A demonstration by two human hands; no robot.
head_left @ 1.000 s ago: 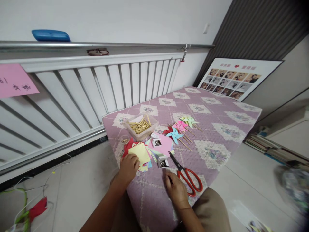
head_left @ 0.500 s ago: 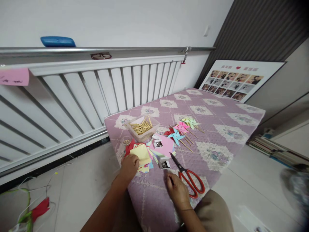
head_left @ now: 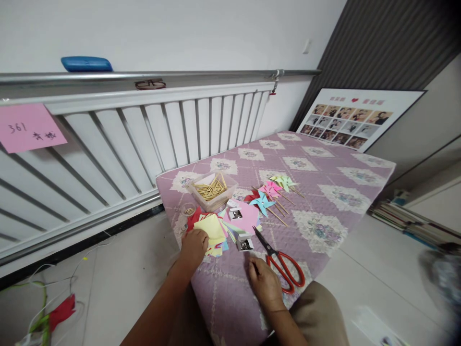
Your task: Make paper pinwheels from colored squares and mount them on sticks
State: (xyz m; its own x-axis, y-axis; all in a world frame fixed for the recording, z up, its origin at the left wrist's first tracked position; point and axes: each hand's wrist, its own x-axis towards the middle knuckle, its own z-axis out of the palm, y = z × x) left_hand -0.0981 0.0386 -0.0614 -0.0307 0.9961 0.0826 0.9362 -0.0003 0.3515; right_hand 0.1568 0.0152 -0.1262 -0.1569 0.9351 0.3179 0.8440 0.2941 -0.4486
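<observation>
A stack of coloured paper (head_left: pixel 212 226) was placed near the table's (head_left: pixel 230 293) left edge, under the curled fingers of the left hand (head_left: pixel 194 246) – whether a sheet was pinched could not be told – and the right hand (head_left: pixel 264 283), its grip equally unclear, was curled beside the scissors (head_left: pixel 272 252). By a hasty tug, sheets might have been scattered or the open box (head_left: pixel 245 244) tipped. "361" could be read on the pink note (head_left: pixel 30 129); the photo board's (head_left: pixel 382 103) lettering was blurred.

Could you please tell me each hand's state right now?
Left hand: curled at the paper stack; grip cannot be told.
Right hand: loosely closed beside the scissors, nothing visibly held.
</observation>
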